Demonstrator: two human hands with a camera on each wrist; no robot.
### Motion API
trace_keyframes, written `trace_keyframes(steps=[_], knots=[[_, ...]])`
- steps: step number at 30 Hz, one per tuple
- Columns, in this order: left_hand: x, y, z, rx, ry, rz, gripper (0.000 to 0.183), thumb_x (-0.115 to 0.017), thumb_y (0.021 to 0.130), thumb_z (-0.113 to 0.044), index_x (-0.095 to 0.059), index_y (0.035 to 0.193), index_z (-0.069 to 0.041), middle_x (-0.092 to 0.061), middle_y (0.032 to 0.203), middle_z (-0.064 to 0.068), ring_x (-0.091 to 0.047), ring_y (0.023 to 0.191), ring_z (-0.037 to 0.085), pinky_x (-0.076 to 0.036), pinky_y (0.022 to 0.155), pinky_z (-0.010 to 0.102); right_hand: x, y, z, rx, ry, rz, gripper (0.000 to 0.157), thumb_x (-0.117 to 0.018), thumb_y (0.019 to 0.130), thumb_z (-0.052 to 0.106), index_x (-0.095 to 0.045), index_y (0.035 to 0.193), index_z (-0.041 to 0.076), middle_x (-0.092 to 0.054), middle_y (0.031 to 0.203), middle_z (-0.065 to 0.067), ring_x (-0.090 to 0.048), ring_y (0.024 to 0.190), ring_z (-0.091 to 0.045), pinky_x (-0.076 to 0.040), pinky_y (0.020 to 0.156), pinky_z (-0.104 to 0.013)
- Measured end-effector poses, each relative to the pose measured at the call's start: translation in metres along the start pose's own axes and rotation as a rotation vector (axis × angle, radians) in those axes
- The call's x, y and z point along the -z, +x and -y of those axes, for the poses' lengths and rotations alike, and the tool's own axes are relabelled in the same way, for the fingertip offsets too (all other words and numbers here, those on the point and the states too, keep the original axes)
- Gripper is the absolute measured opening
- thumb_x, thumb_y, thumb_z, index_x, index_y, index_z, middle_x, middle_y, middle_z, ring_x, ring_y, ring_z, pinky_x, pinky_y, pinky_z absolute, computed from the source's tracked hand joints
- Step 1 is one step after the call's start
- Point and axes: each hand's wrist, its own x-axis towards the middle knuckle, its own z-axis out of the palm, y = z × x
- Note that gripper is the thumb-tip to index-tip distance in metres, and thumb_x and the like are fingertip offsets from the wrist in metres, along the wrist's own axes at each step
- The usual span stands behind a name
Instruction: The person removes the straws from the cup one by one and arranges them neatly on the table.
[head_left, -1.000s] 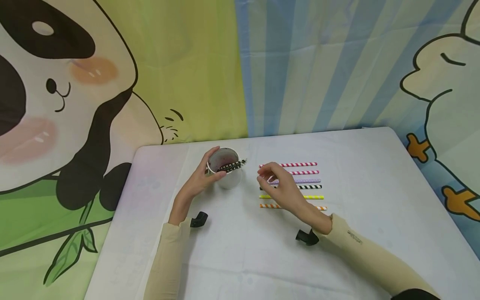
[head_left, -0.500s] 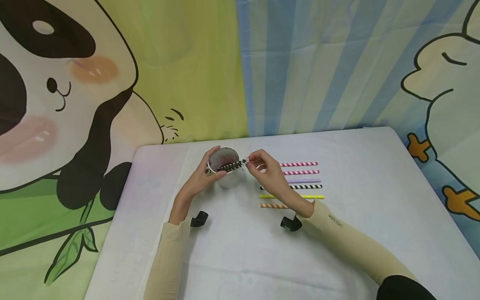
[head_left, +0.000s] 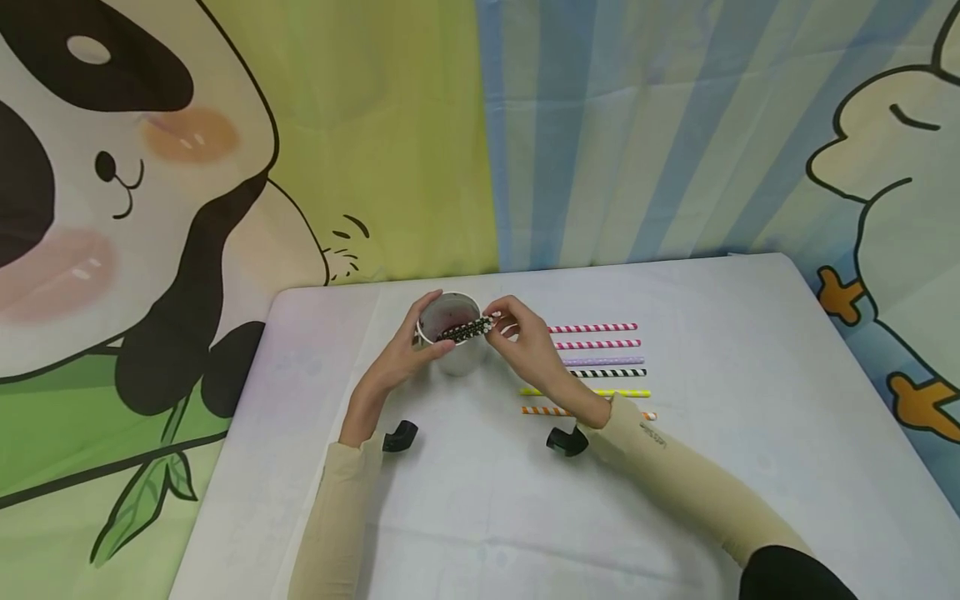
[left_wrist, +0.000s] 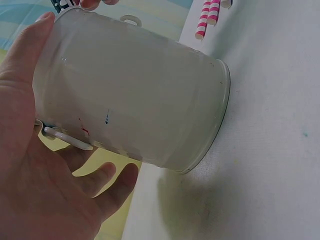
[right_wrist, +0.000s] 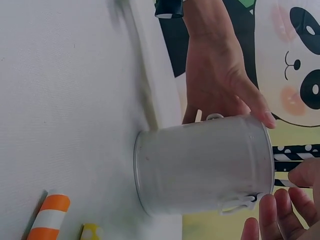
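So, your left hand [head_left: 396,364] grips the white bucket [head_left: 461,361] near the far edge of the worktop [head_left: 712,375], while your right hand [head_left: 527,344] pinches black-and-white straws [head_left: 467,330] leaning out of it.

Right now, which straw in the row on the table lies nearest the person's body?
The orange-and-white striped straw, at the row's near end and the only orange one; the yellow straw comes next, the rest farther off.

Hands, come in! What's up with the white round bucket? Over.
Left hand holding white cylindrical bucket. Right hand at ends of black-and-white patterned straws poking out, grip unclear. No obstacle visible.
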Motion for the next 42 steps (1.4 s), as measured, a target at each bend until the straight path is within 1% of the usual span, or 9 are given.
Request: trace_keyframes(steps=[3, 8, 16, 22, 27, 32, 34, 37, 42], knots=[[0.0, 0.0, 0.0, 0.002, 0.003, -0.002, 0.082, -0.069, 0.094, -0.014, -0.021, 0.16, -0.021, -0.022, 0.165, 0.011, -0.02, 0.152, 0.033, -0.015, 0.119, 0.065, -0.002, 0.001, 0.0, -0.007, 0.014, -0.004, 0.025, -0.064, 0.09, -0.001, -0.064, 0.114, 0.006, -0.067, 0.109, -0.008, -0.065, 0.092, -0.021, -0.054, 0.085, -0.048], [0.0, 0.0, 0.0, 0.008, 0.005, -0.003, 0.082, -0.069, 0.094, -0.014, -0.022, 0.16, -0.022, -0.022, 0.165, 0.011, -0.02, 0.151, 0.033, -0.015, 0.119, 0.065, -0.005, 0.003, -0.001, -0.01, 0.027, 0.004, 0.026, -0.066, 0.09, -0.002, -0.064, 0.115, 0.006, -0.066, 0.112, -0.01, -0.064, 0.094, -0.023, -0.053, 0.084, -0.046], [0.0, 0.001, 0.002, 0.011, -0.005, 0.0, 0.082, -0.069, 0.094, -0.012, -0.022, 0.16, -0.023, -0.022, 0.165, 0.012, -0.02, 0.151, 0.033, -0.013, 0.119, 0.064, -0.01, 0.004, -0.005, -0.031, 0.018, -0.013, 0.027, -0.066, 0.088, -0.002, -0.063, 0.113, 0.007, -0.066, 0.111, -0.009, -0.065, 0.093, -0.02, -0.054, 0.084, -0.047], [0.0, 0.001, 0.002, 0.0, -0.008, -0.002, 0.082, -0.069, 0.093, -0.013, -0.022, 0.16, -0.022, -0.022, 0.165, 0.013, -0.021, 0.151, 0.034, -0.014, 0.119, 0.064, -0.012, 0.003, -0.008, -0.01, 0.008, -0.031, 0.026, -0.067, 0.088, 0.0, -0.063, 0.113, 0.006, -0.067, 0.109, -0.01, -0.066, 0.092, -0.021, -0.054, 0.081, -0.041], [0.001, 0.001, 0.002, 0.001, -0.011, -0.001, 0.082, -0.069, 0.093, -0.014, -0.022, 0.16, -0.022, -0.022, 0.165, 0.011, -0.019, 0.152, 0.033, -0.013, 0.12, 0.063, -0.012, 0.003, -0.006, -0.048, 0.019, -0.026, 0.025, -0.069, 0.09, 0.002, -0.064, 0.114, 0.007, -0.069, 0.108, -0.014, -0.067, 0.094, -0.024, -0.053, 0.083, -0.039], [0.0, 0.001, 0.002, 0.004, -0.01, -0.002, 0.082, -0.069, 0.093, -0.013, -0.022, 0.16, -0.023, -0.021, 0.166, 0.009, -0.018, 0.152, 0.033, -0.013, 0.119, 0.064, -0.013, 0.003, -0.006, -0.067, 0.034, -0.034, 0.027, -0.07, 0.09, 0.003, -0.064, 0.116, 0.004, -0.069, 0.109, -0.017, -0.067, 0.096, -0.03, -0.05, 0.081, -0.028], [0.0, 0.001, 0.002, 0.004, -0.007, -0.003, 0.082, -0.069, 0.093, -0.013, -0.022, 0.16, -0.023, -0.02, 0.166, 0.008, -0.018, 0.152, 0.033, -0.013, 0.119, 0.064, -0.014, 0.003, -0.006, -0.069, 0.037, -0.04, 0.028, -0.07, 0.089, 0.002, -0.063, 0.117, 0.002, -0.068, 0.11, -0.019, -0.067, 0.096, -0.032, -0.049, 0.08, -0.026], [0.0, 0.001, 0.002, 0.002, 0.001, -0.005, 0.083, -0.07, 0.093, -0.013, -0.022, 0.16, -0.022, -0.02, 0.166, 0.007, -0.017, 0.153, 0.033, -0.014, 0.119, 0.064, -0.014, 0.003, -0.007, -0.071, 0.035, -0.043, 0.028, -0.07, 0.089, 0.001, -0.063, 0.116, 0.002, -0.068, 0.11, -0.019, -0.067, 0.096, -0.032, -0.049, 0.08, -0.027], [0.0, 0.001, 0.002, 0.003, 0.002, -0.005, 0.082, -0.07, 0.094, -0.013, -0.022, 0.16, -0.023, -0.021, 0.166, 0.008, -0.018, 0.152, 0.032, -0.014, 0.12, 0.063, -0.013, 0.003, -0.007, -0.068, 0.021, -0.048, 0.025, -0.069, 0.088, 0.0, -0.064, 0.112, 0.006, -0.069, 0.107, -0.015, -0.067, 0.094, -0.026, -0.053, 0.082, -0.036]])
